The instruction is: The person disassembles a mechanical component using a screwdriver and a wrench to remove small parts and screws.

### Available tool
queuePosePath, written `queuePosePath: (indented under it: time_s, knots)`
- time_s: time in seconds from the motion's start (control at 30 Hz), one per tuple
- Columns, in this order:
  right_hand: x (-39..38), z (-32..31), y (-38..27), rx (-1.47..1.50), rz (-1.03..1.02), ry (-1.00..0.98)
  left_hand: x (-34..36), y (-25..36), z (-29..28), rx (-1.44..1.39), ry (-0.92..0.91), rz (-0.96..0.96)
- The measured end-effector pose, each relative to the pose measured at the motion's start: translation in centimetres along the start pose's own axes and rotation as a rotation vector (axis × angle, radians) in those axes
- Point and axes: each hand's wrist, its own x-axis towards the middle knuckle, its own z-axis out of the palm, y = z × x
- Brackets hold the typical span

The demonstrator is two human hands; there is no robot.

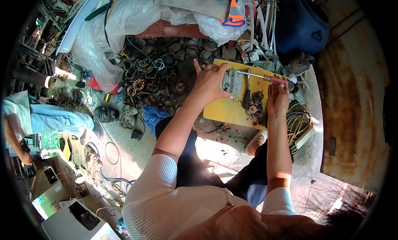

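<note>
My left hand (210, 83) grips a grey metal motor housing (232, 82) by its left side, thumb below and fingers above. The housing rests over a yellow board (217, 110). In my right hand (278, 100) is a screwdriver (273, 79) with a red handle. Its shank points left and its tip reaches the upper part of the housing; exactly where it touches is too small to tell. Between my hands a dark-handled tool (246, 98) lies on the board. Beside it sits a cluster of small round metal parts (254, 109).
Piled motor parts (157, 70) cover the ground to the left and beyond. A blue barrel (300, 28) and a rusty metal sheet (348, 95) stand at right. Coiled cable (296, 126) lies beside my right forearm. Another person (54, 115) is at far left, near cardboard boxes (52, 194).
</note>
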Motion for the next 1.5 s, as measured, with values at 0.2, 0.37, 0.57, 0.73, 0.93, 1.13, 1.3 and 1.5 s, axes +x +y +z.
queuePosePath:
  time_s: [0.2, 0.37, 0.57, 0.73, 0.93, 1.13, 1.3, 1.5]
  knots:
    - [-2.7, 4.1, -1.7, -0.039, 0.068, 0.146, -0.4, -0.7, 0.3, 0.025, 0.012, 0.006]
    - [-0.2, 0.8, -0.3, 0.025, -0.019, 0.016, -0.1, -0.3, 0.6, 0.012, 0.042, 0.034]
    - [-2.4, 4.1, -1.2, -0.013, 0.108, 0.172, -0.3, -0.5, -0.1, 0.015, -0.034, -0.022]
    - [-0.2, 1.0, 0.2, 0.021, 0.006, 0.02, -0.2, 0.0, -0.3, 0.014, -0.003, -0.018]
    - [-2.4, 4.4, -1.4, -0.002, 0.057, 0.127, -0.2, -0.4, -0.2, 0.008, -0.054, -0.017]
    - [-0.9, 2.0, -0.4, 0.02, 0.002, 0.046, -0.1, -0.4, 0.4, 0.031, 0.027, 0.016]
    - [-1.1, 2.8, -0.7, 0.028, 0.058, 0.075, -0.2, -0.1, -0.5, 0.012, -0.073, -0.013]
    - [-1.4, 2.8, -0.7, 0.005, 0.024, 0.049, -0.2, -0.1, -0.2, 0.03, -0.027, -0.013]
